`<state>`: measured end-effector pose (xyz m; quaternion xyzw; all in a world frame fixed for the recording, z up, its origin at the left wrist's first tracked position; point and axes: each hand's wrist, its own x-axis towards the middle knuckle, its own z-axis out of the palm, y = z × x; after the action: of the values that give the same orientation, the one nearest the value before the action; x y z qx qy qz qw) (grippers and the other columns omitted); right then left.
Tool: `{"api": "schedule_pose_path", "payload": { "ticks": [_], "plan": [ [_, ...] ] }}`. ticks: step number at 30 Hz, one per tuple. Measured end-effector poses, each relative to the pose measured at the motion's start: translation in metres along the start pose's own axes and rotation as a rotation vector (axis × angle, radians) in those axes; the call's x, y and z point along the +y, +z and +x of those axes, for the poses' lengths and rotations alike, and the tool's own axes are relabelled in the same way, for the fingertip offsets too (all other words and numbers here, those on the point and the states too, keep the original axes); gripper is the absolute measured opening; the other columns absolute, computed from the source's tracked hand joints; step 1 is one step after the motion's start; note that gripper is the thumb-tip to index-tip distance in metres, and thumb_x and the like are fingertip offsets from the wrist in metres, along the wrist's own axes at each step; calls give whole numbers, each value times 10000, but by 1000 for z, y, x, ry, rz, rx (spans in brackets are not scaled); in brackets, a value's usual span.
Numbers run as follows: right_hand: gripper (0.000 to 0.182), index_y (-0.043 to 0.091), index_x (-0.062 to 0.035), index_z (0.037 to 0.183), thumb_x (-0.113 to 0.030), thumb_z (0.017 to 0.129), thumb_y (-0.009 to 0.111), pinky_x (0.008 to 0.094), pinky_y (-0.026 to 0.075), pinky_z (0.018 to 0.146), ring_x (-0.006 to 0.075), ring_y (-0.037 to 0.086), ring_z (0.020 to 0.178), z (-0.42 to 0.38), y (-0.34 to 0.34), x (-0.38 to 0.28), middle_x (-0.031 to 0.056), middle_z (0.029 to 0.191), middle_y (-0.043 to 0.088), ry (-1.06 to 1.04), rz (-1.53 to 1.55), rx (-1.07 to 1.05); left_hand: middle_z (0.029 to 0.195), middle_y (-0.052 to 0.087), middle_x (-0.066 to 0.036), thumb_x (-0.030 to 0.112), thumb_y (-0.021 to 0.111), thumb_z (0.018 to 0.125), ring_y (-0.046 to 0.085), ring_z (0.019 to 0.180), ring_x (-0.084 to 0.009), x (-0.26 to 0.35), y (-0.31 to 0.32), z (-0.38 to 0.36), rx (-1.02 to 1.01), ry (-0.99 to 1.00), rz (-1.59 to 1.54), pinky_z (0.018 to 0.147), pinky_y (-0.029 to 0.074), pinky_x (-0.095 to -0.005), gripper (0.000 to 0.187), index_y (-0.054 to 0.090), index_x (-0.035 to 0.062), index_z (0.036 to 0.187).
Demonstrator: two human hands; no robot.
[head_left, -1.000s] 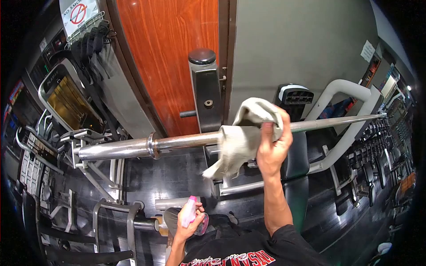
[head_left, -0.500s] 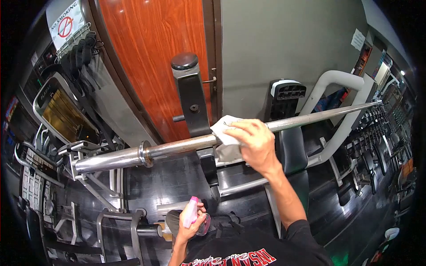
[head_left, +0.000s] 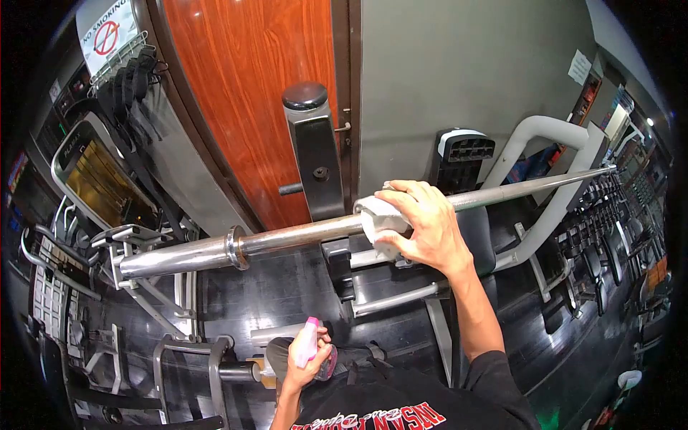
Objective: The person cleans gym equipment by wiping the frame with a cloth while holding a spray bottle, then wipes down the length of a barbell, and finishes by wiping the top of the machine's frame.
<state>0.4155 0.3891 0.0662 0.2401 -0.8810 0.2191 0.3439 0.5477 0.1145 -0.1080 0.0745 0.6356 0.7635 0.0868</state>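
A long metal barbell point(head_left: 308, 233) crosses the view, its thick sleeve and collar at the left. My right hand point(head_left: 428, 228) presses a white cloth point(head_left: 380, 221) around the bar near the middle, fingers over the top and thumb on the near side. Low in the view, my left hand point(head_left: 309, 358) is wrapped round a spray bottle point(head_left: 307, 342) with a pink and white head, held in front of my body. A black upright point(head_left: 315, 161) rises behind the bar, just left of the cloth.
A wooden door point(head_left: 251, 93) and a grey wall point(head_left: 466, 64) stand behind. A padded bench point(head_left: 474, 244) lies under the bar, beside a thick white frame point(head_left: 552, 127). Dumbbell racks point(head_left: 605, 215) are at the right, a machine frame point(head_left: 190, 347) at the lower left.
My right hand has moved slightly right along the bar, and the cloth is now folded over it. My left hand holds the bottle as before. The view has shifted slightly.
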Motion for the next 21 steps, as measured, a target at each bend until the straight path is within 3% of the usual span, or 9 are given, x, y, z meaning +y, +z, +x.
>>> {"api": "schedule_pose_path", "payload": {
  "ticks": [3, 7, 9, 13, 14, 16, 19, 21],
  "plan": [
    [417, 638, -111, 1080, -248, 702, 749, 389, 467, 823, 273, 586, 945, -1, 1, 11, 56, 1036, 639, -92, -1, -26, 957, 587, -62, -47, 643, 822, 564, 764, -68, -2, 2, 0, -4, -14, -18, 687, 487, -211, 359, 526, -12, 1160],
    [368, 634, -108, 1079, -197, 735, 726, 370, 490, 793, 269, 596, 945, 5, -3, 15, 64, 1009, 639, -95, 54, -117, 958, 585, -58, -37, 647, 825, 555, 776, -68, -1, 2, -3, -30, -15, -17, 703, 477, -213, 357, 528, -8, 1160],
    [310, 625, -99, 1076, -143, 776, 688, 386, 503, 753, 297, 612, 897, 8, -2, 16, 88, 967, 628, 76, 128, -126, 958, 585, -56, -35, 647, 826, 551, 777, -68, 0, 1, -4, -44, -16, -18, 707, 474, -213, 355, 529, -7, 1160],
    [351, 600, -82, 1114, -86, 773, 684, 393, 509, 768, 337, 623, 894, 10, 12, 19, 130, 983, 631, 221, 197, 135, 953, 583, -54, -37, 646, 827, 548, 771, -66, -1, -1, -9, -49, -16, -16, 700, 477, -213, 352, 528, -9, 1158],
    [351, 600, -82, 1114, -86, 773, 684, 393, 509, 768, 337, 623, 894, 9, 15, 18, 130, 983, 631, 218, 197, 138, 951, 582, -54, -37, 645, 827, 548, 768, -65, -2, -2, -10, -49, -25, -35, 699, 478, -213, 352, 527, -10, 1157],
    [376, 605, -76, 1120, -54, 754, 689, 379, 507, 824, 335, 626, 930, 0, 19, 10, 126, 1049, 642, 134, 204, 344, 949, 581, -54, -37, 644, 828, 550, 766, -66, -3, -4, -13, -43, -20, -40, 695, 479, -213, 350, 525, -12, 1157],
    [415, 654, -119, 1070, 10, 676, 676, 404, 491, 893, 272, 614, 997, -20, 27, -10, 93, 1052, 650, -23, -152, 252, 947, 579, -56, -39, 642, 830, 553, 761, -67, -6, -5, -15, -44, -19, -45, 690, 481, -213, 347, 523, -14, 1155],
    [421, 673, -129, 1035, 27, 644, 667, 422, 483, 910, 255, 603, 1012, -30, 37, -11, 75, 1037, 651, -31, -175, 293, 946, 579, -57, -40, 640, 831, 554, 759, -68, -6, -6, -14, -57, -21, -41, 687, 482, -212, 345, 522, -15, 1155]
  ]
}}
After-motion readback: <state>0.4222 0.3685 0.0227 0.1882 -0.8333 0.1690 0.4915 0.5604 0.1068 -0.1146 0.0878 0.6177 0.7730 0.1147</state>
